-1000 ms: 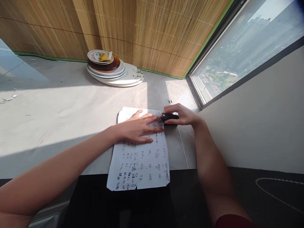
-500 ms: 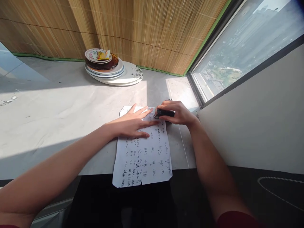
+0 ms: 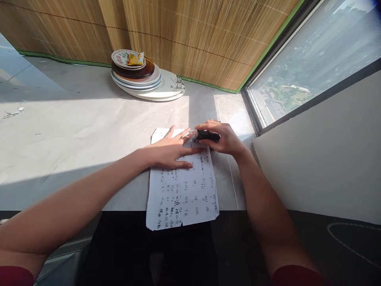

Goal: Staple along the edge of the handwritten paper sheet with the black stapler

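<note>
A white sheet of paper (image 3: 175, 190) with rows of handwriting lies on the grey marbled counter, its near end reaching past the counter's front edge. My left hand (image 3: 172, 152) rests flat on the upper part of the sheet, fingers spread toward the right. Near the sheet's far right corner, my right hand (image 3: 224, 138) grips a black stapler (image 3: 208, 136). The stapler's front end points left over the paper, close to my left fingertips. Part of its base is hidden by my fingers, and whether its jaws are pressed together I cannot tell.
A stack of plates (image 3: 137, 81) stands at the back, with a small yellow packet (image 3: 135, 59) on top. Behind it hangs a bamboo blind (image 3: 178, 35). A window (image 3: 300, 75) and a white wall (image 3: 324, 151) bound the right side. Dark surface lies below the counter's front edge.
The view has shifted slightly, so everything sits a little differently. Against the paper, the stapler in my right hand has slid a bit to the left. My left hand stays flat.
</note>
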The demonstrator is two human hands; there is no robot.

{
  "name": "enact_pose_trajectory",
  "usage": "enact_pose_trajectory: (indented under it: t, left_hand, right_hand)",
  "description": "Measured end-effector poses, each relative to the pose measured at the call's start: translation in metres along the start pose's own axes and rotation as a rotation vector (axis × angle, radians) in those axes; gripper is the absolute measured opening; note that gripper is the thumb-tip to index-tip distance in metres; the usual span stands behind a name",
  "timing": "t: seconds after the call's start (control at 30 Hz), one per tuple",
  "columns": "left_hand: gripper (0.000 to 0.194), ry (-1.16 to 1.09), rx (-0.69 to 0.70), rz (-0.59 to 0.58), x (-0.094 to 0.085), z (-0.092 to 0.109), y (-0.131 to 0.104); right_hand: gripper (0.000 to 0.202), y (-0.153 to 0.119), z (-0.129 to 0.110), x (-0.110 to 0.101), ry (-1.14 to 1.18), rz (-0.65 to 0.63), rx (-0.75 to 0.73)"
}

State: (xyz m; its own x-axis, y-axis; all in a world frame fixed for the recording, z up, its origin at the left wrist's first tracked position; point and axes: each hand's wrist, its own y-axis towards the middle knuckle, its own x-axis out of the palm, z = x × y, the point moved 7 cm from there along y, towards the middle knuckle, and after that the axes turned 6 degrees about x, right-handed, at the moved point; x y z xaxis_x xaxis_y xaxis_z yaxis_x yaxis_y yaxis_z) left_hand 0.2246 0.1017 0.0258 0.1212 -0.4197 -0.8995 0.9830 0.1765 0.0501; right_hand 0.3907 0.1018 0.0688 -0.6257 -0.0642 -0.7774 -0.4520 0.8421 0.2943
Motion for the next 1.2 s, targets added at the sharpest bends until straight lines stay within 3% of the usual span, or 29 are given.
enact_pose_trajectory:
  t: [0.17,0.3,0.37,0.5,0.77,1.2]
  left_hand:
    - [0.070,0.010,0.004,0.065,-0.005,-0.005,-0.003]
    - [0.054,0.015,0.007,0.162,-0.019,-0.018,-0.013]
    - [0.051,-0.009,0.051,0.121,-0.018,-0.022,-0.016]
    - [0.058,-0.035,0.075,0.045,-0.012,-0.027,-0.019]
    - [0.067,-0.072,0.034,0.011,-0.008,-0.023,-0.013]
    - [0.063,-0.104,0.024,0.019,-0.011,-0.018,-0.013]
  right_hand:
    - [0.030,0.000,0.004,0.000,0.037,0.007,0.047]
    - [0.039,-0.004,0.013,-0.003,0.089,-0.006,0.067]
    - [0.043,-0.006,0.019,-0.005,0.142,0.004,0.067]
    - [0.029,-0.007,0.024,-0.007,0.249,0.029,0.017]
    - [0.016,-0.004,0.013,-0.006,0.211,0.043,-0.013]
    - [0.013,-0.003,0.002,-0.006,0.182,0.064,-0.031]
